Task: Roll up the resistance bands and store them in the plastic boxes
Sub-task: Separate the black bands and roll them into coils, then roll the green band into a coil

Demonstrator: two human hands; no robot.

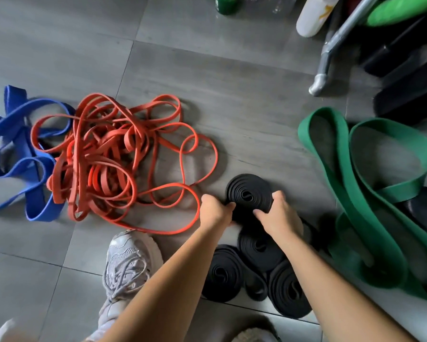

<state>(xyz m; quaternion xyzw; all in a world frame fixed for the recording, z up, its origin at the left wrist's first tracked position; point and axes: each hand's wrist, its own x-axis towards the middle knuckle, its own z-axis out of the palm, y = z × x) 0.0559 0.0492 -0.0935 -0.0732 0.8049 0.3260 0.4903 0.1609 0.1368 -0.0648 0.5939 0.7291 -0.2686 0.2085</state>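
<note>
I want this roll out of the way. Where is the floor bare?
Bare floor lies beyond the black roll, between the red bands and green band. Crowded near the rolled stack and shoe.

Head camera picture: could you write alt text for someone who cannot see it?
Two bare hands, left hand and right hand, grip a coiled black band on a grey tiled floor, with three more black rolls nearer the person. A tangle of orange bands and blue bands lies to the left, and wide green bands to the right.
</note>
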